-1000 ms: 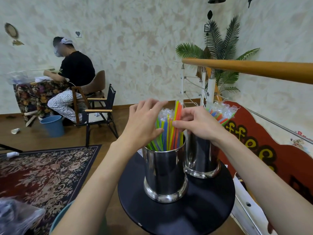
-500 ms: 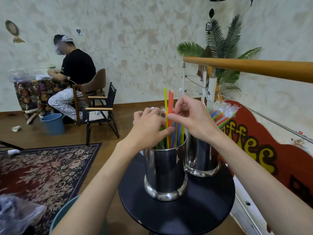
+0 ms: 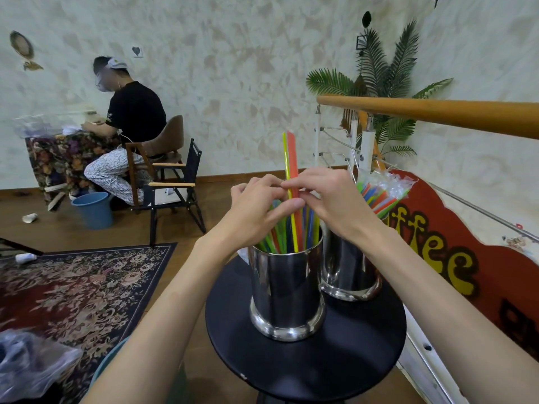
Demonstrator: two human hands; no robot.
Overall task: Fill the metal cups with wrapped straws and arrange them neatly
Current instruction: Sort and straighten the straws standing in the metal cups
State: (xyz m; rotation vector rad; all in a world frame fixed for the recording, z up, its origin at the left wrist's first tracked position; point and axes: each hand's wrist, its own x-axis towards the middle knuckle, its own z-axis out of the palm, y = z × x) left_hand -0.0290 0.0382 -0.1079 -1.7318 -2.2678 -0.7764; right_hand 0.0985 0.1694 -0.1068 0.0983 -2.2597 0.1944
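Two shiny metal cups stand on a small round black table (image 3: pixel 306 371). The near cup (image 3: pixel 287 290) holds several coloured wrapped straws. The far cup (image 3: pixel 348 272) behind it carries a leaning bundle of wrapped straws (image 3: pixel 382 193). My right hand (image 3: pixel 332 199) pinches a yellow and a red straw (image 3: pixel 291 158) that stick up well above the rest. My left hand (image 3: pixel 259 208) curls its fingers round the straw tops in the near cup, its thumb touching the raised straws.
A wooden handrail (image 3: pixel 437 112) and stair railing run on the right, above a red "Coffee" board (image 3: pixel 455 258). A floral rug (image 3: pixel 73 287) lies left. A seated person (image 3: pixel 128 126), chairs and a blue bucket (image 3: pixel 93 209) are at the back. A plastic bag (image 3: pixel 26 365) sits at lower left.
My right hand has pulled the yellow and red straws up out of the bundle. My left hand closed in against the straw tops.
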